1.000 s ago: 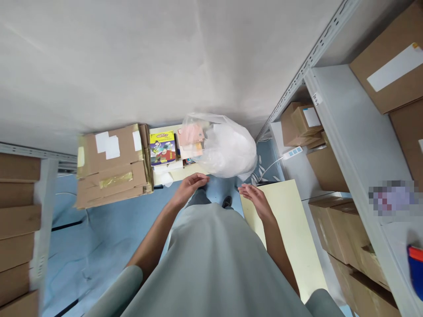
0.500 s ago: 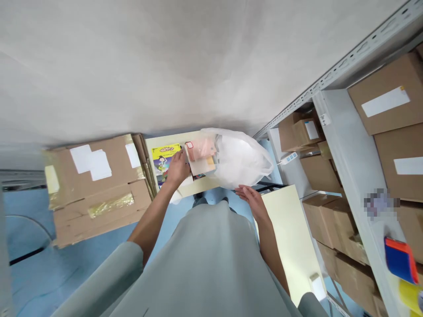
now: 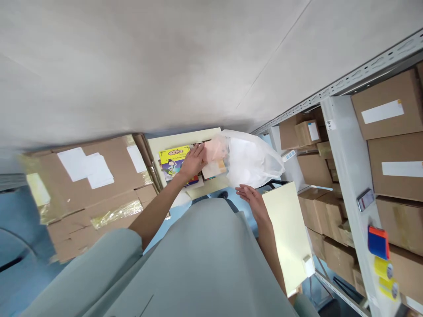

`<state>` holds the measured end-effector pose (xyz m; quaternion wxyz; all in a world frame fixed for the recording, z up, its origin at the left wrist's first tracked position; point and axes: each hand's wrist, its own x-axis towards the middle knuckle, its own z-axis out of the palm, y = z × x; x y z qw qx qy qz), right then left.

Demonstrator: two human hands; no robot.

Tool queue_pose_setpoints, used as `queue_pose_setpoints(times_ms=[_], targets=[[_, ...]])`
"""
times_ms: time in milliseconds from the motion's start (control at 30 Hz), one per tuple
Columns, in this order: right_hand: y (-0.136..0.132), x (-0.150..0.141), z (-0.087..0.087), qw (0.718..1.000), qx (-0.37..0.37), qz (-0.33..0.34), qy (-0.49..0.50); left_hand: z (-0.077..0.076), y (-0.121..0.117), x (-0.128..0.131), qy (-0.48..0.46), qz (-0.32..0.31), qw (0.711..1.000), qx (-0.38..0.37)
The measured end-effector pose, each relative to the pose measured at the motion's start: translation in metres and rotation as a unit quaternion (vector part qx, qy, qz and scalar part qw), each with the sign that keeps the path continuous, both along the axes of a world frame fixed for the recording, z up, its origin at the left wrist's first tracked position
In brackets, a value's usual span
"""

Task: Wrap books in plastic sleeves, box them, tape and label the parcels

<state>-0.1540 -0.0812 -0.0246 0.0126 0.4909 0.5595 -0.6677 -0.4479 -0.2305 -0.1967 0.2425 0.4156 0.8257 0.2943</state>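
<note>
My left hand (image 3: 194, 162) reaches over a low cream bench (image 3: 157, 143), fingers stretched out at the edge of a pink packet (image 3: 214, 149). It lies between that packet and a yellow-and-purple picture book (image 3: 173, 157); whether it presses on either is hard to tell. Below the pink packet are other flat items, partly hidden under thin clear plastic. To their right, a bulging white plastic bag (image 3: 251, 160) sits on the bench. My right hand (image 3: 251, 198) hovers just in front of the bag, fingers apart, holding nothing.
Flattened cardboard boxes (image 3: 99, 185) lean at the bench's left end. A cream board (image 3: 286, 229) is at my right. Beyond it, a grey shelf rack (image 3: 343, 154) carries cartons, a phone (image 3: 365, 200), a blue-and-orange item (image 3: 378, 242) and yellow tape rolls (image 3: 383, 267).
My left hand has moved forward and right, from above the bench's front edge onto the books and pink packet. My right hand stays near the bag. The view has come closer to the bench.
</note>
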Motion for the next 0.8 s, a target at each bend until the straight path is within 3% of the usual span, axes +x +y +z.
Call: queue_pose_setpoints(times_ms=[200,267,333,500,633,800], targets=[[-0.012,-0.027,-0.005,0.999,0.001,0.047,-0.005,-0.001,-0.011,0.007,-0.018,0.009,1.0,0.011],[-0.016,-0.037,-0.005,0.998,-0.003,0.063,-0.001,0.0,-0.025,0.015,-0.016,0.061,0.998,0.013],[-0.018,-0.045,-0.004,0.997,-0.007,0.08,0.002,0.0,-0.047,0.025,-0.01,0.156,0.988,0.002],[-0.02,-0.056,-0.004,0.993,-0.005,0.115,0.001,-0.011,-0.118,0.048,-0.064,0.383,0.92,-0.052],[-0.023,-0.058,-0.007,0.99,-0.003,0.138,0.0,-0.021,-0.148,0.06,-0.165,0.43,0.885,-0.072],[-0.033,-0.056,-0.008,0.986,-0.012,0.169,-0.003,-0.017,-0.146,0.058,-0.197,0.468,0.86,-0.046]])
